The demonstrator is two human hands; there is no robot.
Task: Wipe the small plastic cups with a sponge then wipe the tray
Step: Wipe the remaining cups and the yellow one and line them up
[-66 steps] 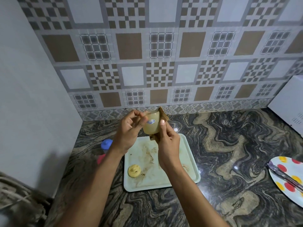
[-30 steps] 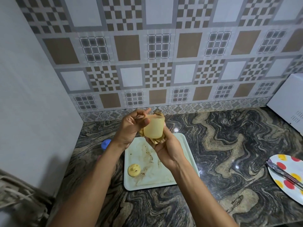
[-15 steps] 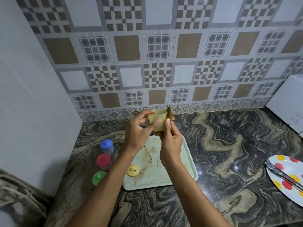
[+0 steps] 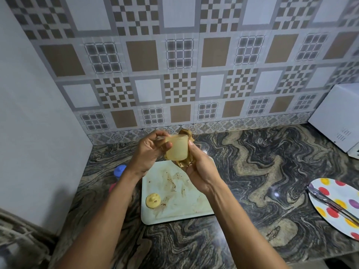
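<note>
A small pale yellow plastic cup [image 4: 177, 148] is held in the air above the far end of the tray. My left hand [image 4: 150, 152] grips its left side. My right hand [image 4: 201, 169] presses a brown sponge [image 4: 184, 162] against the cup's underside and back, with part of the sponge showing above the cup. The pale green tray [image 4: 194, 200] lies on the counter below, smeared with brown stains. A yellow lid [image 4: 153, 200] rests at the tray's near left corner.
A blue-lidded cup [image 4: 119, 170] and a red one [image 4: 112, 187] stand left of the tray, partly hidden by my left forearm. A spotted plate [image 4: 330, 202] with metal cutlery lies at the right. A white appliance [image 4: 338, 115] sits at the back right. Walls close the left and back.
The cup has turned in my hands and the sponge has slid from behind it to beneath it. My left arm has shifted left, covering the coloured cups again.
</note>
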